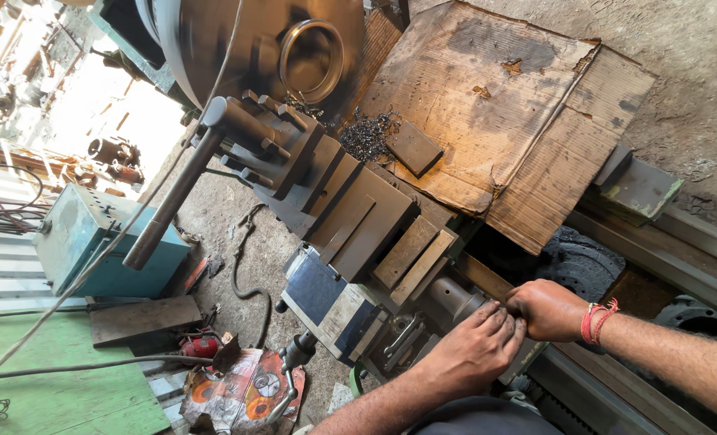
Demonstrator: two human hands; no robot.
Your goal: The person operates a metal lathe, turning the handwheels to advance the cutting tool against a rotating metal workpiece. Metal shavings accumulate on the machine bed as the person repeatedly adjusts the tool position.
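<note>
A lathe carriage of stacked dark steel blocks runs across the middle. A grey metal cylinder sticks out of its near end. My left hand comes up from the bottom edge, its greasy fingers pressed together on the end of that cylinder. My right hand, with a red thread band at the wrist, comes in from the right and is closed in a fist against the same end, touching the left fingers. Whatever lies between the two hands is hidden.
At the top a blurred chuck carries a metal ring. Below it are the tool post, a long lever and dark swarf. Worn cardboard covers the bed. A blue-green box and a hose lie on the floor.
</note>
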